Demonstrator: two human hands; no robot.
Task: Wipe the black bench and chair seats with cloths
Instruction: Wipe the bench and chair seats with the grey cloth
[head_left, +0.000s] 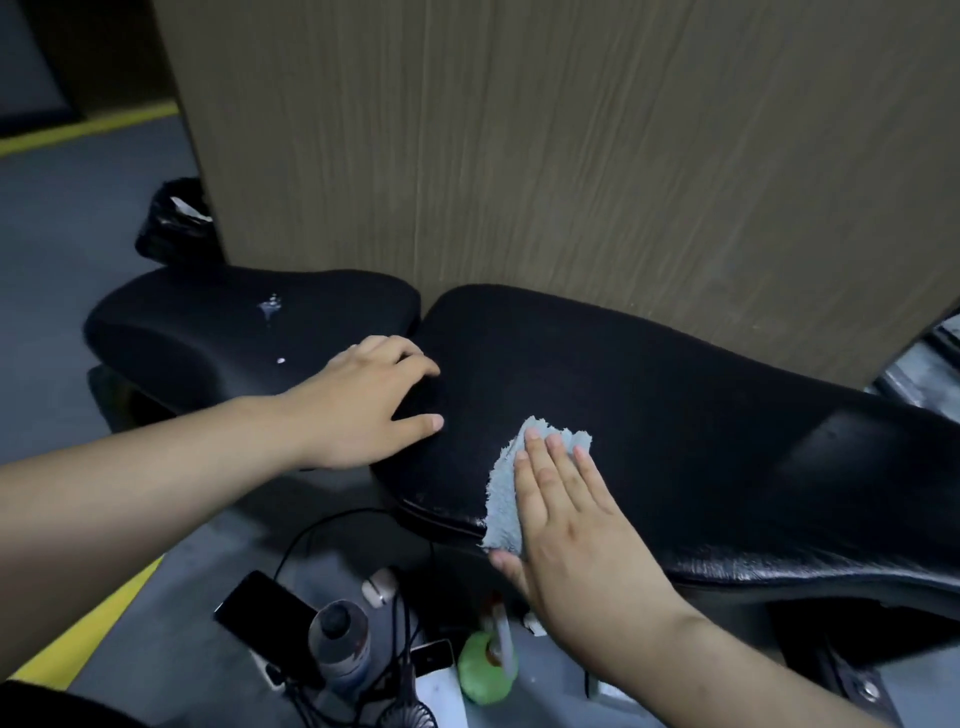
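Nearest, on the grey floor (171, 561) under the seats: dark phone (265, 613), capped water bottle (340, 644), green spray bottle (485, 670), tangle of black cables (311, 540), edge of a small fan grille (405, 717), and a yellow floor stripe (88, 623) at lower left. Just above them the right hand (576, 525) lies flat, fingers straight and together, pressing a light blue-grey fluffy cloth (506, 493) onto the front left part of the black bench (675, 415). The cloth is crumpled, one end hanging over the bench's front edge, the other sticking out past the fingertips. The bench surface is black and slightly textured, with a shiny leather-like front rim and a seam line. The left hand (363, 400) holds nothing, fingers arched with tips on the bench's left edge and thumb stretched out, sitting over the gap to the neighbouring black chair seat (208, 322). That seat is just beside the bench, rounded, with a whitish wet splatter (270, 306) near its middle and a small white dot closer to the front. Behind both seats a brown wood-grain panel (571, 156) stands upright, the seats right against it. A black plastic bag (174, 223) sits at the panel's left edge behind the chair seat. Farther left there is more grey floor and a second yellow stripe (88, 130).
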